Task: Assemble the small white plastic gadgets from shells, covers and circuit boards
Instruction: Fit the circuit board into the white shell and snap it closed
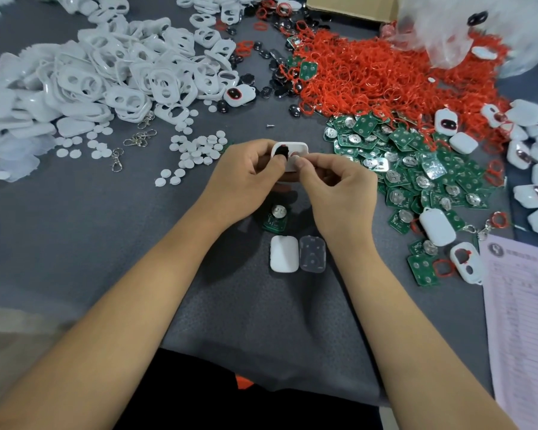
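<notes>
Both hands meet over the middle of the grey table (106, 243), pinching one white shell (292, 153) between them. The left hand (246, 178) grips its left side with the thumb pressed against a black insert (281, 150) seated in the shell's face; the right hand (339, 184) closes on the shell's right edge with thumb and forefinger.

Just below the shell, nearer the person, a single green circuit board (275, 217) with a round silver cell lies flat on the table. Below that again sit a white cover (284, 253) and a clear inner piece (312, 253), side by side and almost touching.

To the right of the shell spreads a heap of green boards (416, 169), and behind it a big tangle of red rings (370, 76). Further right lie finished white gadgets (534, 169), and a pink printed sheet (522, 321) lies at the table's right edge.

To the left of the shell lie scattered white discs (196, 150), a few metal clasps (139, 139), and beyond them a large mound of white frames (106, 72).
</notes>
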`<state>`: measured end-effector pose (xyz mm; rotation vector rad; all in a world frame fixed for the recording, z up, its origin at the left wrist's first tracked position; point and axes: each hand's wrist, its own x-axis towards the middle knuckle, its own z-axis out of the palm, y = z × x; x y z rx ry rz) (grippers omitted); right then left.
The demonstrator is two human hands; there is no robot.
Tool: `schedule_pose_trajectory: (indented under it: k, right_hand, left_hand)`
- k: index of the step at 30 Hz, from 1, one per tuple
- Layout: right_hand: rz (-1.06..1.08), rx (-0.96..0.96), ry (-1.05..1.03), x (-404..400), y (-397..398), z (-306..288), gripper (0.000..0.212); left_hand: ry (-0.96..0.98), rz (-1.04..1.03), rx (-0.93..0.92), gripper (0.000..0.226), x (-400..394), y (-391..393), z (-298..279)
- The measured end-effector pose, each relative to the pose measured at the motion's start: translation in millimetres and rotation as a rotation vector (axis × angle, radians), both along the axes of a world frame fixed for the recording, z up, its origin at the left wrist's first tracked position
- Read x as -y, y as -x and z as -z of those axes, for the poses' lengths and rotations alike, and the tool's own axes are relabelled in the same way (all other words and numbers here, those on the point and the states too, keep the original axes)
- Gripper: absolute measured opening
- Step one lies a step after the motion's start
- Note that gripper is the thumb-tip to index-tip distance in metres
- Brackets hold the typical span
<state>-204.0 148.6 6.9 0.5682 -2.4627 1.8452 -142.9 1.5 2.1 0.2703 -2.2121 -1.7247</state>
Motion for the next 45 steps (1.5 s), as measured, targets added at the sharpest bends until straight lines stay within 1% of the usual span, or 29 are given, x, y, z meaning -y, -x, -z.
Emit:
schedule_pose_trajectory:
  k: [5,15,18,23,25,28,29,31,34,36,39,43,45]
  right_hand:
    - [0.008,0.007,-0.006,0.3,-0.9,-0.4,0.004]
    - [0.002,0.034,-0.040,-0.3,1.1,-1.7,0.005]
    - [0.008,0.044,-0.044,-0.6,0.7,-2.6,0.002]
    - [0.046,0.076,-0.066,1.8,-1.1,-2.8,0.006]
    - [0.055,0.088,-0.094,2.2,-0.6,-1.8,0.011]
    - [0.082,0.072,-0.127,1.3,1.9,-1.6,0.030]
    - [0.078,0.068,-0.128,0.8,2.6,-2.2,0.028]
    - [0.037,0.084,-0.116,0.7,3.4,-4.5,0.013]
    - [-0.039,0.124,-0.102,0.5,4.5,-5.0,0.009]
    - [-0.061,0.184,-0.043,0.3,4.8,-4.7,0.004]
    - [-0.079,0.239,-0.009,0.4,6.6,-2.8,0.005]
    - [-0.150,0.273,0.012,-0.1,11.3,-2.3,0.009]
    - [-0.174,0.291,0.042,0.0,11.8,-3.0,0.011]
  left_hand:
    - [-0.020,0.020,-0.007,0.023,-0.6,-0.1,1.6]
    - [-0.035,0.043,0.006,0.026,-0.4,-0.3,3.6]
    - [0.000,0.043,0.011,0.026,-0.3,0.4,4.4]
    - [0.072,0.022,0.007,0.021,0.4,2.6,7.7]
    - [0.082,0.015,0.011,0.020,0.7,3.2,9.0]
    - [0.074,0.020,0.019,0.017,1.6,3.7,10.7]
    - [0.066,0.027,0.020,0.016,1.8,3.8,10.7]
    - [0.063,0.041,0.020,0.016,1.7,3.7,9.9]
    - [0.111,0.040,0.023,0.017,2.1,3.1,9.7]
    - [0.158,0.018,0.042,0.018,2.2,3.4,9.6]
    - [0.237,-0.031,0.052,0.017,0.5,4.8,7.8]
    - [0.214,-0.085,0.077,0.028,-1.8,4.8,4.6]
    - [0.205,-0.097,0.089,0.030,-0.8,5.5,4.8]
